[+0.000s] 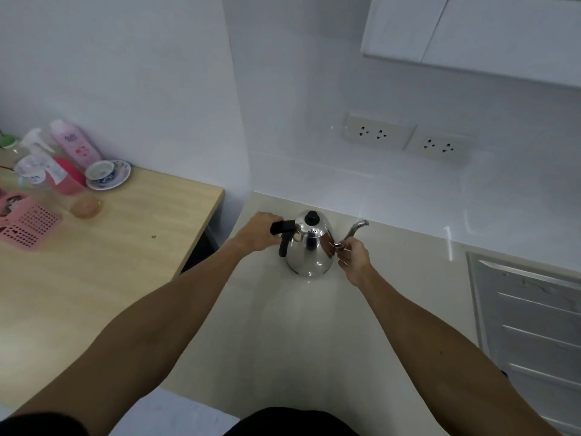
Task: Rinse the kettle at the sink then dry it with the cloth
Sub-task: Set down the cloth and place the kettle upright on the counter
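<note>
A shiny steel gooseneck kettle (pixel 309 251) with a black lid knob and black handle stands upright on the pale counter (pixel 283 325), near the back wall. My left hand (pixel 257 232) is closed around the black handle on its left side. My right hand (pixel 353 258) pinches the lower part of the thin curved spout on the right. The ribbed steel drainboard of the sink (pixel 528 316) lies at the right edge; its basin is out of view. No cloth is visible.
A wooden table (pixel 110 247) sits to the left, separated from the counter by a gap. On it stand bottles (pixel 75 143), a cup on a saucer (pixel 107 173), a glass (pixel 86 206) and a pink basket (pixel 28 226). Two wall sockets (pixel 405 138) are behind the kettle.
</note>
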Available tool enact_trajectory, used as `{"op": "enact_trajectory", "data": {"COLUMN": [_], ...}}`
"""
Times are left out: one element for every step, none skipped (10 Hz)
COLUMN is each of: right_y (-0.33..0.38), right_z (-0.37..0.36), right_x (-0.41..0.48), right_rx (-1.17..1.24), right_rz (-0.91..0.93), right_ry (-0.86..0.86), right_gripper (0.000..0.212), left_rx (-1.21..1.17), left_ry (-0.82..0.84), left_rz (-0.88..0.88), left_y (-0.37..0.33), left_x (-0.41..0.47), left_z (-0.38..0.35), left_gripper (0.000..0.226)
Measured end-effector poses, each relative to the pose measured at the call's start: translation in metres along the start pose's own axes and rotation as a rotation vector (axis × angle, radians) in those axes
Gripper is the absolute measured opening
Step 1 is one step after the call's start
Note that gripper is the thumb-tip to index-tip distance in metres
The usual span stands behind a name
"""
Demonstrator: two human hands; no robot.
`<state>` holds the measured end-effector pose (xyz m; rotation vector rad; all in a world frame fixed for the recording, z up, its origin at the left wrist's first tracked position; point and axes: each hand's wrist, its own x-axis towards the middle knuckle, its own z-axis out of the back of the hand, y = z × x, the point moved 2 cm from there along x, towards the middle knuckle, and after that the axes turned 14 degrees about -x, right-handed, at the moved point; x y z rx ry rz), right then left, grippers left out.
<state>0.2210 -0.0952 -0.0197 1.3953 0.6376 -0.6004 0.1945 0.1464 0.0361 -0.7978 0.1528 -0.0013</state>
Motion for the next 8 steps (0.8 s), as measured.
{"op": "enact_trajectory", "data": {"right_y": [0.0, -0.002, -0.004, -0.004, -0.004, -0.004, -0.007, -0.017], "right_z": [-0.001, -0.001, -0.002, -0.002, -0.001, 0.002, 0.011, 0.028], "right_x": [0.001, 0.002, 0.001, -0.001, -0.003, -0.005, -0.007, -0.021], "right_rx": [-0.01, -0.021, -0.037, -0.045, -0.067, -0.158, -0.359, -0.545], "right_rz": [-0.012, -0.019, -0.03, -0.038, -0.04, -0.025, 0.021, 0.03], "right_ry": [0.017, 0.025, 0.029, 0.03, 0.039, 0.053, 0.014, -0.091], "right_gripper": [0.01, 0.008, 0.007, 0.007, 0.008, 0.015, 0.032, 0.033], "left_rx": [0.025, 0.036, 0.059, 0.042, 0.003, -0.027, -0.01, 0.041], "left_ry": [0.014, 0.019, 0.028, 0.015, -0.004, -0.019, -0.005, -0.016], "left_rz": [-0.011, -0.014, -0.015, -0.007, -0.006, 0.029, 0.082, 0.134], "left_y": [0.004, 0.006, 0.008, 0.008, 0.008, 0.007, 0.012, 0.011], "left_x": [0.004, 0.004, 0.004, 0.004, 0.002, -0.002, -0.011, -0.026], "left_z": [0.0, 0.001, 0.0, -0.003, -0.007, -0.009, -0.015, -0.023], "left_gripper": [0.008, 0.009, 0.01, 0.012, 0.012, 0.018, 0.04, 0.077]}}
